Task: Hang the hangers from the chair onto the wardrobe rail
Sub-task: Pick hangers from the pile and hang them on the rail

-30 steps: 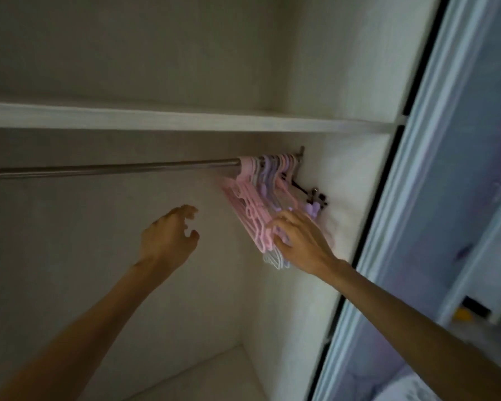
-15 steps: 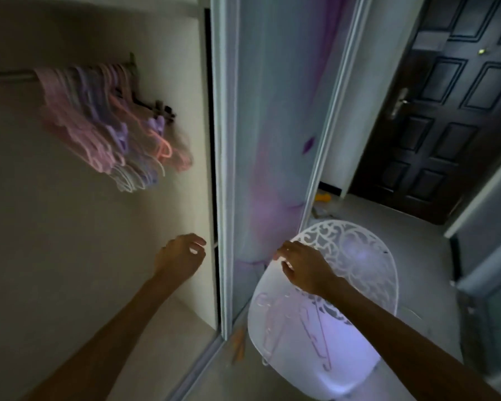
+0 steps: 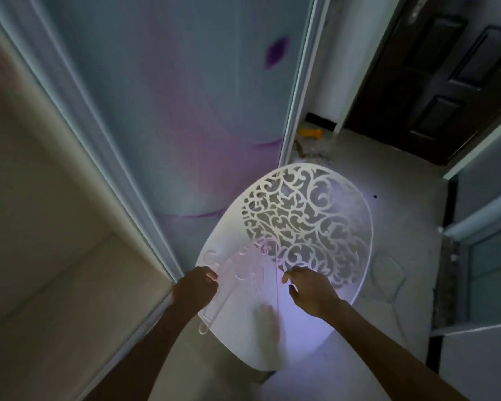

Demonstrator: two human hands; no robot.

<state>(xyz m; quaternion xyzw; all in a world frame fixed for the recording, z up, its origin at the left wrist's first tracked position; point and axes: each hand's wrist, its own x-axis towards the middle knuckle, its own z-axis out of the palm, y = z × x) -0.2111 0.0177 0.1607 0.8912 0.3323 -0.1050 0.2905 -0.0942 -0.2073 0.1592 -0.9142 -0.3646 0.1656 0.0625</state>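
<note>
The pale pink hangers [image 3: 243,273] lie in a loose, blurred pile on the seat of the white chair [image 3: 356,241], hooks pointing towards its scrollwork back. My left hand [image 3: 195,287] is at the pile's left edge, fingers curled at a hanger, though I cannot tell whether it is gripped. My right hand [image 3: 310,290] is at the right edge, fingers loosely bent and apart, pinching nothing I can make out. Left of the chair stands the wardrobe's sliding door [image 3: 185,96]; a dark door [image 3: 446,68] is beyond.
</note>
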